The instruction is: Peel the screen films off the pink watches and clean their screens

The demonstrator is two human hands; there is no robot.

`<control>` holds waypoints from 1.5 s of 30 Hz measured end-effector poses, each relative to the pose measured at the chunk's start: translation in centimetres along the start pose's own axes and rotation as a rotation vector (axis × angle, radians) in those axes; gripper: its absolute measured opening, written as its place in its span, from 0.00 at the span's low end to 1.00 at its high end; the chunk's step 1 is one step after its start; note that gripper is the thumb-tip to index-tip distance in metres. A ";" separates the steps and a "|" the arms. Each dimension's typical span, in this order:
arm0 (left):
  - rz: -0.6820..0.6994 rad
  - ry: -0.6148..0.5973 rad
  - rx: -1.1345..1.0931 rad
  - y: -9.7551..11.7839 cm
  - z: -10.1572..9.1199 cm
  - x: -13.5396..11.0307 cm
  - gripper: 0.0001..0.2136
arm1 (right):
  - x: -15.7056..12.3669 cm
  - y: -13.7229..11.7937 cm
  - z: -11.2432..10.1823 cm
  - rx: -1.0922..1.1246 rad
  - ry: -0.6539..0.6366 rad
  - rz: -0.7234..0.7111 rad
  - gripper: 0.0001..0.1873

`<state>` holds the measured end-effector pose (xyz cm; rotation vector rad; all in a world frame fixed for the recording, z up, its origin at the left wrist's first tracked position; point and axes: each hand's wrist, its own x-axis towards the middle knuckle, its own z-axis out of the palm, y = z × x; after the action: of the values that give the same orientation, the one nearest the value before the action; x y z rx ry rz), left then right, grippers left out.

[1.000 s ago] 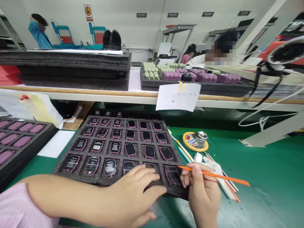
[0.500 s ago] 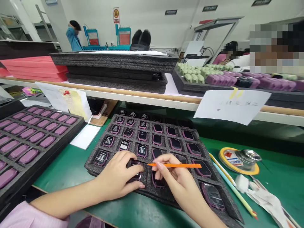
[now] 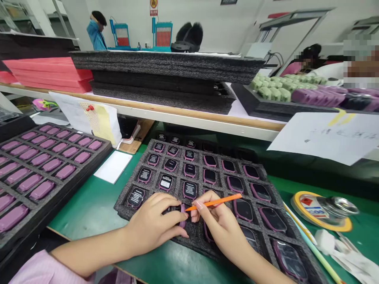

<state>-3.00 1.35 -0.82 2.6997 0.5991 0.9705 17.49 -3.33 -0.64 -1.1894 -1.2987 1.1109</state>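
A dark foam tray on the green bench holds several purple-rimmed watch bodies with black screens. My left hand rests at the tray's near edge, its fingers closed round one purple watch body lifted partly out of its pocket. My right hand sits just right of it, pinching a thin orange stick whose near end points at that watch. Some screens at the left carry white label stickers.
A second foam tray of purple watch backs stands at the left. A white card lies between the trays. At the right are a yellow-rimmed dish, swabs and wipes. A shelf above carries stacked foam; other people work behind.
My view swung left and closer. Both hands moved from the tray's right corner to its near left part. My left hand has closed on a watch body, and the orange stick now points at it.
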 end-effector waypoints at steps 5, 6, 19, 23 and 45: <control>-0.008 -0.005 0.025 0.1 0.2 0.0 0.13 | -0.2 0.0 0.0 -0.047 -0.022 -0.030 0.15; -0.018 -0.013 0.022 0.2 0.1 0.0 0.13 | -0.2 0.0 0.0 -0.056 -0.025 -0.036 0.15; -0.191 -0.084 -0.065 0.5 0.1 0.1 0.20 | -0.4 0.1 0.0 -0.139 -0.022 -0.108 0.13; -0.207 -0.096 -0.083 0.5 0.1 0.0 0.21 | -0.4 0.0 0.1 -0.142 -0.019 -0.118 0.13; -0.216 -0.097 -0.089 0.4 -0.4 0.2 0.25 | -0.2 -0.2 0.4 -0.181 0.009 -0.094 0.19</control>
<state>-2.97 1.09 -0.23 2.5240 0.7883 0.7866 17.13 -3.54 -0.46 -1.2495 -1.4576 0.9348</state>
